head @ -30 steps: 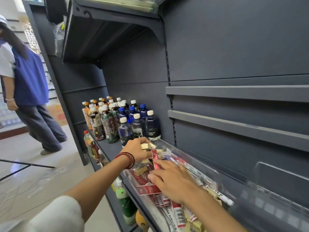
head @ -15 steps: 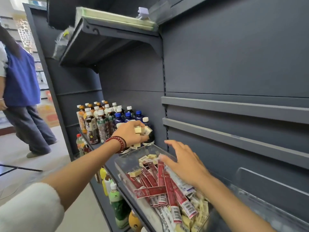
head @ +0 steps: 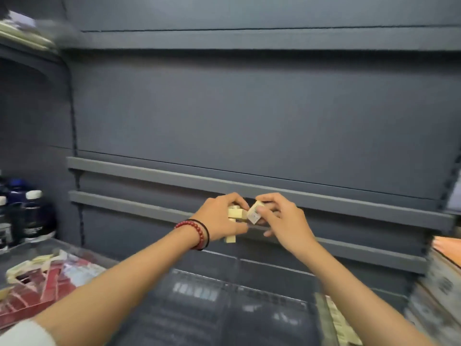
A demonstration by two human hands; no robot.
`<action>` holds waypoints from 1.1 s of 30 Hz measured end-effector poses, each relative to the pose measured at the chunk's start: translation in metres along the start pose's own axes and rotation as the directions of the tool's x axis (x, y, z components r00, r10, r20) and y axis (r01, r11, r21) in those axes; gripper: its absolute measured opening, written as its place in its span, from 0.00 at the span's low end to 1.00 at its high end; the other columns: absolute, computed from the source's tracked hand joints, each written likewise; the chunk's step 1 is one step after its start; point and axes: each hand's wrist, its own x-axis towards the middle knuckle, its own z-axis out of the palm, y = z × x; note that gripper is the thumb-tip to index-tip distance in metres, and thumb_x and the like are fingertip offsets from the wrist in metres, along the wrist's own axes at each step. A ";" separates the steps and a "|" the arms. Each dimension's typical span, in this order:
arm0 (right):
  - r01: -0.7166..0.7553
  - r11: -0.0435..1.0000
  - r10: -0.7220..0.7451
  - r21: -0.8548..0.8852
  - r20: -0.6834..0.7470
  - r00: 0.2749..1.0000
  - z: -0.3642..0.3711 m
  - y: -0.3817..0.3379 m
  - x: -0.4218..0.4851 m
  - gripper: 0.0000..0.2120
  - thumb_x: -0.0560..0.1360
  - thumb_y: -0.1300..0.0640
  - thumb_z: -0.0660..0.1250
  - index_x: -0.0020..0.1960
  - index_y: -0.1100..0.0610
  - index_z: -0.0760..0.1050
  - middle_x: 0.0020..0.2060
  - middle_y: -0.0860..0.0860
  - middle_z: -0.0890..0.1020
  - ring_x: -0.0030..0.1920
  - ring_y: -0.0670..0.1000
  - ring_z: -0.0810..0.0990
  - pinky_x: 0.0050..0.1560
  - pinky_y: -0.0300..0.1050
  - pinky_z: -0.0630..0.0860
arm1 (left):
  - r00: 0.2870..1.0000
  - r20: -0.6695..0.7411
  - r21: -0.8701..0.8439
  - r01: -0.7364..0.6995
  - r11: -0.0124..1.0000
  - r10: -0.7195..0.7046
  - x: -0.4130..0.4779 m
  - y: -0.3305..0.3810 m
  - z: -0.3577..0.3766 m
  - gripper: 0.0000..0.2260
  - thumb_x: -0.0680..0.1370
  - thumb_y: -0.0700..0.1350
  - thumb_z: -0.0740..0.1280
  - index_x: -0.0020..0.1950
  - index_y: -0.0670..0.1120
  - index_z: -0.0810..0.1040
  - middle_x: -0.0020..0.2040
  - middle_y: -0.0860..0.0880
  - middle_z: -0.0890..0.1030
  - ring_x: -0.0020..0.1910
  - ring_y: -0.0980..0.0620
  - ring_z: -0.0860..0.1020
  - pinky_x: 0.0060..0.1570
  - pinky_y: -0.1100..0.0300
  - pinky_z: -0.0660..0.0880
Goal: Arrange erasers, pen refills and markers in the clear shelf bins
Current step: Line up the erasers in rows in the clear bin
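At frame centre, the left hand (head: 219, 218) curled round several erasers (head: 235, 213); the right hand (head: 287, 221) pinched one wrapped eraser (head: 254, 214) above the bin (head: 224, 295); they looked light, firm, slightly grippy; best pinched across the long sides.

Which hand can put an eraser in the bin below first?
Probably the right hand: it pinches one eraser, ready to drop into the clear bin below. The left hand grips a bunch of erasers.
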 end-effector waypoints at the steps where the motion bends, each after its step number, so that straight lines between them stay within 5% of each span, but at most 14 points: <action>1: -0.032 0.999 0.033 0.005 -0.056 0.998 -0.024 0.010 -0.007 0.08 0.79 0.60 0.65 0.56 0.52 0.77 0.43 0.48 0.83 0.41 0.47 0.82 0.32 0.41 0.80 | 0.999 0.048 0.031 -0.026 0.999 0.024 0.005 0.011 0.016 0.09 0.65 0.49 0.71 0.43 0.59 0.77 0.34 0.57 0.80 0.35 0.57 0.78 0.38 0.63 0.77; 4: -0.135 0.990 0.125 -0.034 -0.201 0.972 -0.097 0.049 -0.040 0.05 0.79 0.57 0.65 0.54 0.51 0.77 0.46 0.49 0.83 0.45 0.47 0.83 0.35 0.38 0.79 | 0.986 0.142 0.076 -0.100 0.992 0.088 0.014 0.046 0.069 0.05 0.66 0.50 0.69 0.38 0.58 0.76 0.36 0.56 0.81 0.39 0.54 0.79 0.42 0.60 0.78; 8: -0.278 0.954 0.251 -0.108 -0.216 0.944 -0.154 0.099 -0.090 0.07 0.78 0.50 0.64 0.52 0.51 0.71 0.50 0.49 0.82 0.52 0.48 0.81 0.44 0.43 0.80 | 0.968 0.204 0.092 -0.165 0.982 0.143 0.012 0.078 0.123 0.04 0.67 0.52 0.69 0.40 0.58 0.75 0.38 0.57 0.80 0.39 0.54 0.79 0.36 0.61 0.74; 15: -0.352 0.856 0.349 -0.380 -0.080 0.934 -0.149 0.171 -0.157 0.14 0.75 0.45 0.69 0.50 0.51 0.68 0.44 0.48 0.78 0.41 0.43 0.75 0.41 0.35 0.69 | 0.942 0.208 0.216 -0.306 0.927 0.262 0.003 0.085 0.181 0.06 0.69 0.55 0.67 0.44 0.58 0.73 0.45 0.58 0.79 0.45 0.50 0.78 0.42 0.58 0.74; 19: -0.346 0.782 0.394 -0.519 -0.019 0.919 -0.132 0.201 -0.176 0.16 0.69 0.45 0.75 0.47 0.46 0.70 0.43 0.42 0.75 0.42 0.41 0.72 0.44 0.38 0.72 | 0.949 0.146 0.243 -0.308 0.920 0.279 -0.002 0.068 0.191 0.07 0.70 0.55 0.66 0.45 0.58 0.72 0.44 0.58 0.77 0.44 0.50 0.77 0.40 0.58 0.69; 23: -0.408 0.802 0.409 -0.436 -0.097 0.907 -0.124 0.212 -0.183 0.19 0.64 0.52 0.80 0.45 0.41 0.72 0.44 0.40 0.78 0.40 0.40 0.75 0.40 0.31 0.70 | 0.973 0.123 0.182 -0.214 0.960 0.194 -0.011 0.050 0.198 0.07 0.69 0.53 0.67 0.44 0.57 0.73 0.44 0.58 0.79 0.44 0.48 0.77 0.42 0.57 0.74; 27: -0.447 0.829 0.407 -0.335 -0.187 0.894 -0.130 0.214 -0.187 0.22 0.61 0.60 0.82 0.46 0.47 0.73 0.43 0.43 0.81 0.40 0.39 0.79 0.39 0.27 0.70 | 0.978 0.114 0.148 -0.193 0.970 0.177 -0.016 0.043 0.200 0.07 0.69 0.53 0.68 0.44 0.57 0.73 0.42 0.58 0.78 0.43 0.49 0.77 0.43 0.56 0.75; 33: -0.437 0.839 0.353 -0.323 -0.288 0.890 -0.117 0.216 -0.186 0.20 0.64 0.59 0.80 0.46 0.50 0.71 0.42 0.43 0.82 0.40 0.37 0.80 0.41 0.27 0.73 | 0.967 0.092 0.162 -0.249 0.955 0.236 -0.018 0.041 0.197 0.07 0.68 0.53 0.68 0.44 0.57 0.73 0.41 0.57 0.78 0.41 0.50 0.77 0.38 0.58 0.72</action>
